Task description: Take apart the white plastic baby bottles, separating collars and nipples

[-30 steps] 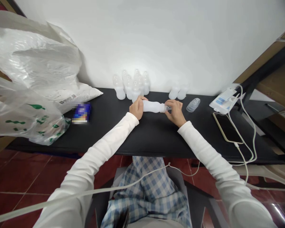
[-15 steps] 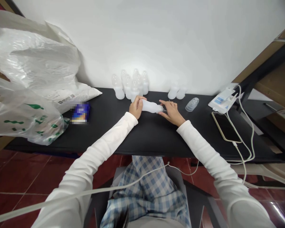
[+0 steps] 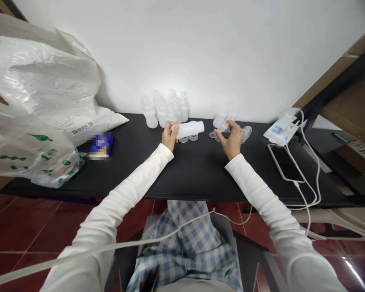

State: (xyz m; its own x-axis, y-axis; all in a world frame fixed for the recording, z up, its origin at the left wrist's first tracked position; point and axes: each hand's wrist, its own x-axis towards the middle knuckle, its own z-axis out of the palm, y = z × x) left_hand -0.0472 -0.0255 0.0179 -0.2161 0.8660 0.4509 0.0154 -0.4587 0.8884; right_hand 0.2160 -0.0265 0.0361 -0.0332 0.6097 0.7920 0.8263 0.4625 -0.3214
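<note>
My left hand (image 3: pixel 169 136) is wrapped round the base end of a white plastic bottle (image 3: pixel 189 129), held sideways above the table with its uncovered neck pointing right. Apart from it, my right hand (image 3: pixel 232 140) pinches a small translucent fitting (image 3: pixel 223 127) between thumb and fingers. Beneath the bottle lie clear ring-like pieces (image 3: pixel 183 140), and more small rings (image 3: pixel 212 134) are by my right thumb. A clear domed cap (image 3: pixel 246 132) rests just right of my right hand, partly hidden by it. Behind that hand stand white bottles without domes (image 3: pixel 220 117).
Several white bottles with clear domes (image 3: pixel 162 115) stand against the wall. Plastic bags (image 3: pixel 45 89) and a blue packet (image 3: pixel 101 145) occupy the left of the black table (image 3: pixel 134 170). A phone (image 3: pixel 286 162), cables and a white power strip (image 3: pixel 280 129) lie right; one cable crosses my lap.
My right hand has moved right, away from the bottle's neck, with the translucent fitting in it. The neck is now bare. My left hand has shifted slightly left and raised the neck end.
</note>
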